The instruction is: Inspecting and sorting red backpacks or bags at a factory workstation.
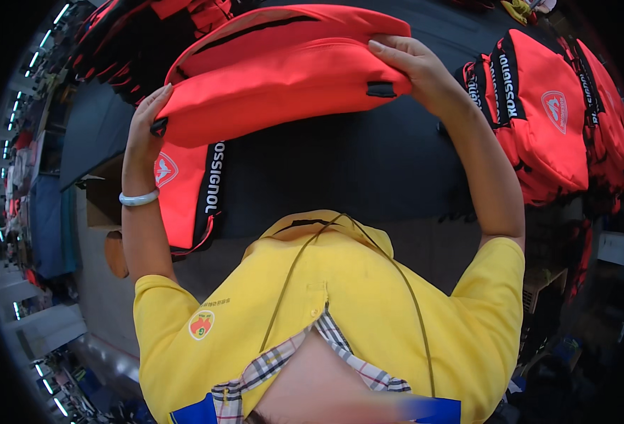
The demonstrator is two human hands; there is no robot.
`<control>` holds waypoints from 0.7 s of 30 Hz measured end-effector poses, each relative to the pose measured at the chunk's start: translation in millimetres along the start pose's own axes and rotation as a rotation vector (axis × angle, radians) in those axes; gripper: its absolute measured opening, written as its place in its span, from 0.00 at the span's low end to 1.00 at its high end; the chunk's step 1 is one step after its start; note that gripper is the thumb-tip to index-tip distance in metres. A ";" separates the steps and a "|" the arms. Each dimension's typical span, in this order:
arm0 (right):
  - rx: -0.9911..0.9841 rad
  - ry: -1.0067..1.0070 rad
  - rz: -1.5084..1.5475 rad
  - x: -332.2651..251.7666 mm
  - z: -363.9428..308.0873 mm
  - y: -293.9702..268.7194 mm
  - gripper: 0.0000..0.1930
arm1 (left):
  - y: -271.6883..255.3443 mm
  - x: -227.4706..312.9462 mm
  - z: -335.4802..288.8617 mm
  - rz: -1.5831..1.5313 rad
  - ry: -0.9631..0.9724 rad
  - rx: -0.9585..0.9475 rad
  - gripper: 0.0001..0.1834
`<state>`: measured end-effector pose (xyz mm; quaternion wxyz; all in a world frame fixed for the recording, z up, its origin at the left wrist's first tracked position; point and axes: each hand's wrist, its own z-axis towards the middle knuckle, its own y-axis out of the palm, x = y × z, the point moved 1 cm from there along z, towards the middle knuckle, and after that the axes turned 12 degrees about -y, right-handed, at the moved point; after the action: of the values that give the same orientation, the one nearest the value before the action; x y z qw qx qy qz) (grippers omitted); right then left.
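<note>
A bright red fabric bag (277, 92) is stretched out sideways in front of me, raised over the dark tabletop (340, 177). A long slit gapes along its upper side, and small black tabs show near both lower corners. My left hand (149, 116) is closed on the bag's left end. At the opposite end, my right hand (414, 67) grips the upper corner, its thumb lying on the near face and the other fingers partly hidden behind. Below my left hand lies another red bag (181, 191) with a black strip, partly covered by the raised one.
Several red and black bags (549, 120) stand packed together on the right. At the far left is a heap of red and black pieces (132, 46). A brown carton (106, 198) and a round brown stool top (115, 254) sit below the table's left side.
</note>
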<state>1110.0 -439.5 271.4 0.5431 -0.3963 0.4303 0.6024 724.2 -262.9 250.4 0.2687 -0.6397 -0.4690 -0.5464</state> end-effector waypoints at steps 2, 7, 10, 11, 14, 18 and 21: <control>-0.038 0.064 0.042 0.9 0.3 -1.6 0.13 | 3.5 -4.7 0.0 -0.008 -0.024 0.029 0.15; 0.128 -0.445 -0.699 -18.3 -8.5 -7.4 0.11 | -0.1 -11.5 4.1 -0.231 -0.089 -0.180 0.16; 0.188 -0.809 -0.919 -27.8 -16.5 -6.2 0.09 | 1.3 -9.8 4.7 -0.209 -0.056 -0.093 0.17; 0.118 -0.858 -1.093 -31.3 -19.1 -0.7 0.11 | 2.4 -8.0 5.8 -0.211 -0.052 -0.088 0.17; 0.094 -0.889 -1.299 -28.6 -16.4 19.8 0.14 | 9.0 -3.3 7.3 -0.206 -0.089 -0.129 0.17; 0.177 -0.689 -0.904 -20.5 -2.9 16.6 0.08 | 6.5 -1.5 13.3 -0.199 -0.158 -0.111 0.16; 0.274 -0.319 -0.298 -9.2 1.7 7.5 0.09 | -1.4 2.1 18.2 -0.146 -0.185 -0.103 0.15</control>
<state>1103.4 -441.1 281.3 0.7355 -0.2781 0.3537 0.5066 731.1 -246.0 247.5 0.1506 -0.6644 -0.5084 -0.5267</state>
